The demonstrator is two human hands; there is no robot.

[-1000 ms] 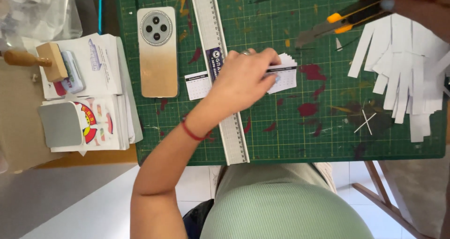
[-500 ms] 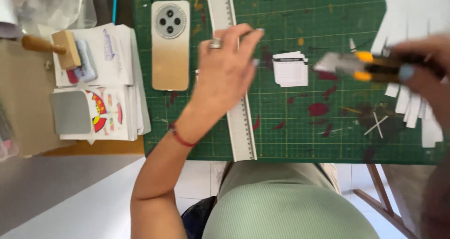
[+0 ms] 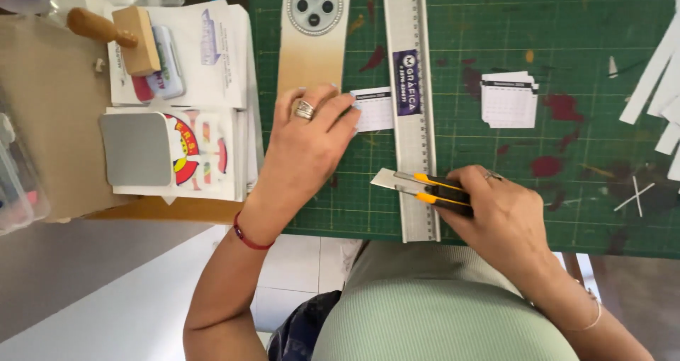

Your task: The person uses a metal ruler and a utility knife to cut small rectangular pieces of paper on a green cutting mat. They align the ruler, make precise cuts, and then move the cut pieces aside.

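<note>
My left hand [image 3: 306, 136], with a ring on one finger, lies with its fingertips on a small white printed card [image 3: 374, 109] next to the metal ruler [image 3: 413, 106]. My right hand [image 3: 498, 216] grips a yellow and black utility knife [image 3: 423, 189], its blade laid across the near end of the ruler. A small stack of cut white cards [image 3: 508, 100] rests on the green cutting mat [image 3: 552, 42] to the right of the ruler.
A gold phone [image 3: 309, 32] lies face down left of the ruler. Printed sheets, a grey square pad [image 3: 135, 149] and a wooden-handled stamp [image 3: 120, 30] sit at the left. White paper strips [image 3: 662, 85] lie at the right edge.
My left hand slid left off the ruler onto the small card. My right hand brought the knife from the right side down to the ruler's near end. The camera has moved closer.
</note>
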